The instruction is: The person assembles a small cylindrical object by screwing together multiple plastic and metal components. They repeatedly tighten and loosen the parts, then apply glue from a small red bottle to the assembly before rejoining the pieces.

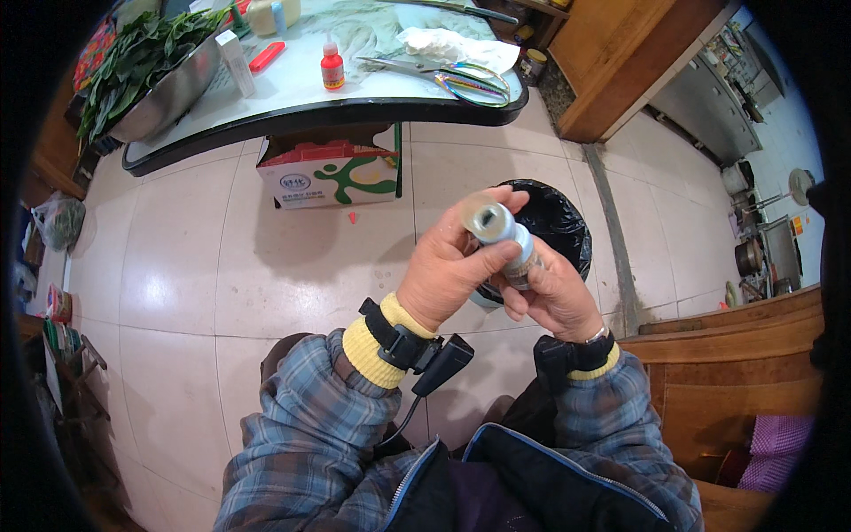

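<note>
Both my hands are together over the black-lined bin (558, 222), around a small light-blue bottle (490, 222). One end of it, round and pale with a dark spot in its middle, tilts up toward me. My left hand (439, 270) wraps its upper part, the thumb across the front. The lower part, which looks partly see-through, is gripped by the fingers of my right hand (558, 293). My fingers hide much of the bottle, so its full shape and contents cannot be made out.
Ahead is a table (372, 113) with a small red bottle (332, 66), scissors (461, 78), a white cloth (456, 46) and a metal bowl (168, 97) of leafy greens (146, 53). A carton (332, 177) stands beneath it. Wooden furniture (736, 381) is at my right.
</note>
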`<state>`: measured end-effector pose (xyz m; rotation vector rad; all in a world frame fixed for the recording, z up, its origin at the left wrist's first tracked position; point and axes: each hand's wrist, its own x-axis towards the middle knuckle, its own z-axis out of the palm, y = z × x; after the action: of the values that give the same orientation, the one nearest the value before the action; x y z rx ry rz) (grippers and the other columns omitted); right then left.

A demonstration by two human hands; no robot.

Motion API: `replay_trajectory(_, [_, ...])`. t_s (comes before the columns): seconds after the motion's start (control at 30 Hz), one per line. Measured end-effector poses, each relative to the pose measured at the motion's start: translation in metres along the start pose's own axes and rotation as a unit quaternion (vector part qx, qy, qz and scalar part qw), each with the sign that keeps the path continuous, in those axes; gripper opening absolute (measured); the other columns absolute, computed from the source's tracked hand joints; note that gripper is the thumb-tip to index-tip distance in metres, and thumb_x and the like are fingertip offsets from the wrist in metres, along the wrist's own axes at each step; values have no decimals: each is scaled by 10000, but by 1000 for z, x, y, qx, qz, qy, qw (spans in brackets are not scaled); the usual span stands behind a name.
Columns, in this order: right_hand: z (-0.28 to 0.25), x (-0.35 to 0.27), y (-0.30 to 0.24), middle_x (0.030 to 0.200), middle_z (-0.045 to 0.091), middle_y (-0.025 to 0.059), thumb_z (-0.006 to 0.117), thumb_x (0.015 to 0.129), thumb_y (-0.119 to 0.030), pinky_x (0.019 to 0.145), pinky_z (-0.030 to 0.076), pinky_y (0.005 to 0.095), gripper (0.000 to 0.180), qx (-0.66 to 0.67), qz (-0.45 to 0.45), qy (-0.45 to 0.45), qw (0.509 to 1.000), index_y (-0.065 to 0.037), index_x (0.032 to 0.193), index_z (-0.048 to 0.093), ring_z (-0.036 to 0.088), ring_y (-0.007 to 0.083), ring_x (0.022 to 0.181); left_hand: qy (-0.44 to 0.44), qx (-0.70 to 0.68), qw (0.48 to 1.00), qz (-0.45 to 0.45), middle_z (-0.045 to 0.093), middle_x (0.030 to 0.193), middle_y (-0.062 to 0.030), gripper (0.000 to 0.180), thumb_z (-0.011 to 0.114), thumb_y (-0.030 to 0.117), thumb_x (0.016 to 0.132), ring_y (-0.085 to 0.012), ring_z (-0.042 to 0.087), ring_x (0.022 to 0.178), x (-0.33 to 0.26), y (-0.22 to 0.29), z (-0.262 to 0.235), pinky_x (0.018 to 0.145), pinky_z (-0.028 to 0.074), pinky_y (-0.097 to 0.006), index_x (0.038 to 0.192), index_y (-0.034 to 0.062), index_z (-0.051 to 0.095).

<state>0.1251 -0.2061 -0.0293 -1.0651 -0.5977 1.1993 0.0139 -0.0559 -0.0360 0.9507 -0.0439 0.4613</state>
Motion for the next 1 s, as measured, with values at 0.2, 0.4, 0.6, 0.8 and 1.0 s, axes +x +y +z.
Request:
replay_trajectory(0.2, [-7,0,4,1011,603,53,806,811,-351,668,544,272,688,-32,3,-4,999,-16,1314,477,625,142,803,-94,153,981,76,568,1333,-118,548,711,75,880,-177,598,1118,-3,1,4,820,568,-295,1378,78,481])
replay_trajectory(0.4, [-7,-1,5,1047,604,73,848,765,-336,710,562,297,715,-32,-1,-11,999,-19,1302,497,640,160,837,-116,212,962,129,573,1306,-118,559,718,87,873,-155,624,997,-3,3,7,709,572,-258,1376,86,474])
replay_trajectory(0.6, [-6,-1,4,1048,610,77,869,731,-322,720,569,307,758,-24,-5,-13,1000,-7,1306,490,651,170,834,-92,141,985,36,562,1318,-119,561,716,109,882,-161,619,1023,-7,3,9,747,567,-266,1382,80,465])
replay_trajectory(0.8, [-11,-6,-5,1099,618,93,880,708,-234,768,588,317,776,-86,7,13,996,-2,1329,477,679,189,880,-103,135,980,101,511,1404,-134,568,718,126,884,-227,531,1249,-3,-7,11,1008,469,-361,1384,47,460])
replay_trajectory(1.0, [-18,-9,-11,1137,632,108,900,663,-132,826,591,337,791,-114,28,-17,993,-4,1325,485,692,212,941,-110,163,977,88,525,1398,-132,550,728,129,875,-228,519,1270,-6,-11,11,1051,428,-368,1367,53,493])
